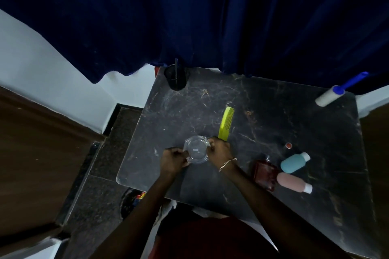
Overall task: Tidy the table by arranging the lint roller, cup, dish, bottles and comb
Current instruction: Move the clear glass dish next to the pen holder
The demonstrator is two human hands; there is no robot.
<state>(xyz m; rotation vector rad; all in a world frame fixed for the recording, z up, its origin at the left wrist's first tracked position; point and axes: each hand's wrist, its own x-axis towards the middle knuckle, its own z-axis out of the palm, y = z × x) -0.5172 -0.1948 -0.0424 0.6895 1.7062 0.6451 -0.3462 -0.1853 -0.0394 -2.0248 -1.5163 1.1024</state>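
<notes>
A clear glass dish (196,149) sits near the front left of the dark marble table (273,115). My left hand (173,160) grips its left rim and my right hand (221,150) grips its right rim. A yellow-green comb (226,123) lies just behind my right hand. A black cup (175,76) with a dark stick in it stands at the back left corner. The lint roller (339,90), white with a blue handle, lies at the back right. A dark red glass bottle (265,173), a teal bottle (294,163) and a pink bottle (293,183) lie together at the right.
A small red cap (288,145) lies behind the bottles. A dark blue curtain (210,17) hangs along the table's far edge. Left of the table is dark floor (94,195), with a brown wooden panel (31,153) further left. A dark round bin (131,202) sits under the front left corner.
</notes>
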